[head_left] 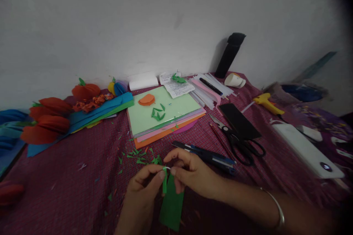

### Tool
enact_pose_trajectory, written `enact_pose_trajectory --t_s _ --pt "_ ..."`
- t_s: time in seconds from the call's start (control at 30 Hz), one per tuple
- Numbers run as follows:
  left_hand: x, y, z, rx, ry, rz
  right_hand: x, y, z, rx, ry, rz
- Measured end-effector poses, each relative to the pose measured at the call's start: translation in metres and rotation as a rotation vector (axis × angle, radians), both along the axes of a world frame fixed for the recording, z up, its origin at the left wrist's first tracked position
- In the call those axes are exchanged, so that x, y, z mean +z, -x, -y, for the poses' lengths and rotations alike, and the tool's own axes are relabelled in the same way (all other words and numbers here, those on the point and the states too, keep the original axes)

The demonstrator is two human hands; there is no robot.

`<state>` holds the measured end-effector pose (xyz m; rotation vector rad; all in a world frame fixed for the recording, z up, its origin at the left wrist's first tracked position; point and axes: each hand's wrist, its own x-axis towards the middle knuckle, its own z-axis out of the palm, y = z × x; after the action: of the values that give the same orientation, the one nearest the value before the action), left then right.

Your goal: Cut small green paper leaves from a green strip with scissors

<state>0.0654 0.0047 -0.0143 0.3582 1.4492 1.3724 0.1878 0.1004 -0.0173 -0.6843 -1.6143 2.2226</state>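
Low in the middle of the view, my left hand (143,187) pinches a narrow green paper strip (164,183) between thumb and fingers. Close beside it my right hand (198,174) is closed in a pinch on a thin curved white strand (168,168), which reaches over to the top of the strip. I cannot tell whether the strand is string or a sliver of paper. Under both hands lies a larger green paper piece (172,205), partly covered by the right fingers. Small green paper scraps (140,157) are scattered just beyond the left hand.
Stacked coloured sheets (165,117) carry cut green and orange pieces. To the right are a box cutter (206,156), black scissors (239,141), a yellow glue gun (267,103) and a white power bank (306,150). Red paper pumpkins (45,128) stand left; a black bottle (229,57) stands behind.
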Motion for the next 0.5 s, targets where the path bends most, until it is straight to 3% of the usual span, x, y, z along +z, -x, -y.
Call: enact_pose_trajectory --t_s 0.17,0.5 --pt "-0.005 -0.002 0.001 0.000 -0.057 0.296 -0.001 0.001 0.000 -0.002 -0.033 -0.033" --pt "-0.005 -0.007 0.001 0.058 -0.116 0.427 -0.011 0.001 0.003 -0.055 -0.063 -0.072"
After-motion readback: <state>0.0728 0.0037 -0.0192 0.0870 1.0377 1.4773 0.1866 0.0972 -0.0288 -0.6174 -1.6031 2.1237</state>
